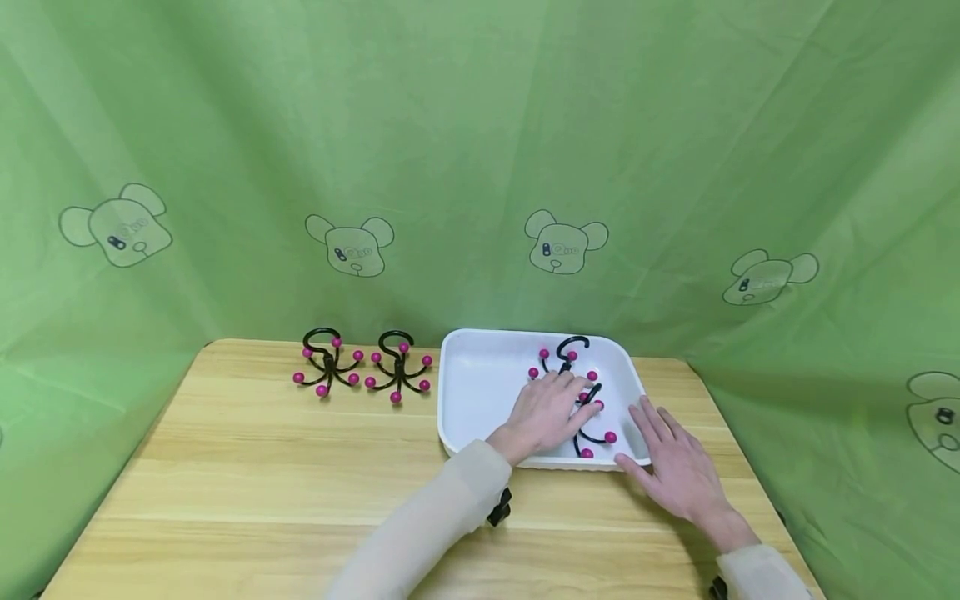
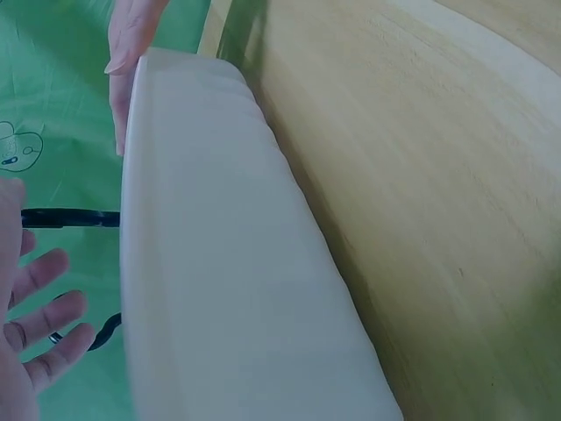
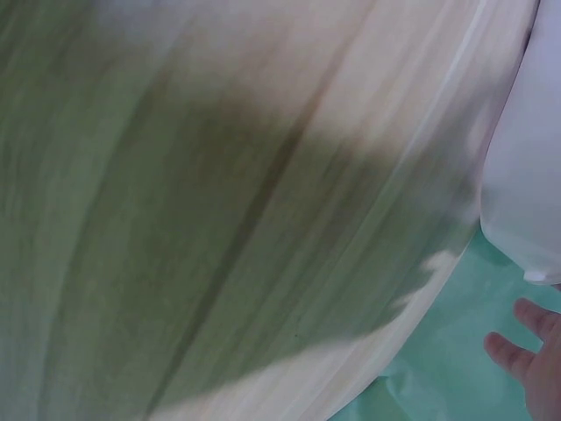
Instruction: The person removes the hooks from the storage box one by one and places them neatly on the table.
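A white tray (image 1: 472,392) stands toward the back of the table. In it lie black hook hangers with pink ball tips: one hanger (image 1: 573,342) at the back, another (image 1: 596,439) nearer the front, both partly hidden. My left hand (image 1: 546,412) is over these hangers, its fingers spread and loosely bent in the left wrist view; whether it touches one is hard to tell. My right hand (image 1: 678,471) lies with straight fingers along the tray's right front corner. Left of the tray, a hanger (image 1: 327,364) and a second hanger (image 1: 400,367) rest on the table.
The wooden table (image 1: 300,483) extends in front of the tray and to its left. A green curtain (image 1: 465,167) with bear-head outlines hangs behind and along both sides.
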